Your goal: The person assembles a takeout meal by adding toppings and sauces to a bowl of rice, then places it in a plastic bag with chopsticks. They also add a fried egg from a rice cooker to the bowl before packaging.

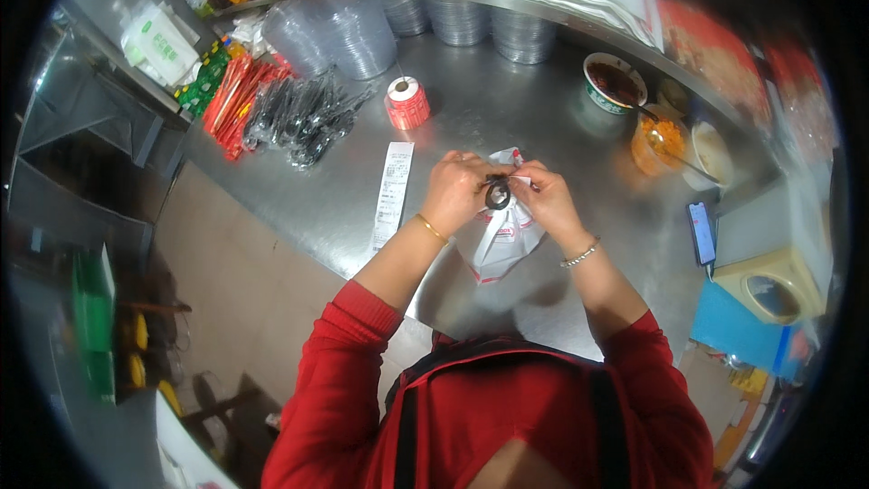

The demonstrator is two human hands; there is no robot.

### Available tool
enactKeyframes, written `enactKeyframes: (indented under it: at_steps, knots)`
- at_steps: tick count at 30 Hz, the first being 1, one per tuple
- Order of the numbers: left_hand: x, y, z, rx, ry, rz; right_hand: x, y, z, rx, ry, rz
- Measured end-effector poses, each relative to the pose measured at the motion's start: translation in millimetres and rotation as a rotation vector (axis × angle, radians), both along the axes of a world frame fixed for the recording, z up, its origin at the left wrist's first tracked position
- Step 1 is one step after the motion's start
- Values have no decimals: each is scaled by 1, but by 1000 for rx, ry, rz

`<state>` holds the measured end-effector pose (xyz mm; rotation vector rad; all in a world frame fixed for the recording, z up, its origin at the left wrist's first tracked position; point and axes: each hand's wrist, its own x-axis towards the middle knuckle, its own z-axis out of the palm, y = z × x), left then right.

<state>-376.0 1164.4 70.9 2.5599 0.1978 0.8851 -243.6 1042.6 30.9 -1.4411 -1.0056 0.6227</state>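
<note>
A white plastic bag [503,249] with red print stands on the steel counter in front of me, its top gathered between my hands. My left hand [459,188] is closed on the bag's neck from the left. From the right, my right hand [546,196] pinches the bag's top with thumb and finger. Between them a dark ring-shaped thing [498,193] shows at the bag's neck; what it is I cannot make out. The bag's contents are hidden. Left of my left wrist lies a long printed receipt [392,195], flat on the counter.
A roll of red labels [406,103] stands beyond the receipt. Further left are black wrapped packets [303,118] and red packets [237,104]. Clear plastic lids [460,22] are stacked behind. At right stand food tubs [658,140], a dark-sauce bowl [615,83] and a phone [701,233].
</note>
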Motion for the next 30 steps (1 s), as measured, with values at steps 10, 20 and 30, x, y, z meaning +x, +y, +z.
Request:
enactKeyframes:
  at_steps: [10, 20, 30]
  knots:
    - [25, 10, -2, -76, 28, -24, -120, -44, 4, -126, -287, 183]
    - [5, 13, -10, -56, -90, -168, -104, 217, -81, -762, -461, -371]
    - [18, 28, -16, -195, -130, -308, -104, 242, -105, -692, -399, -422]
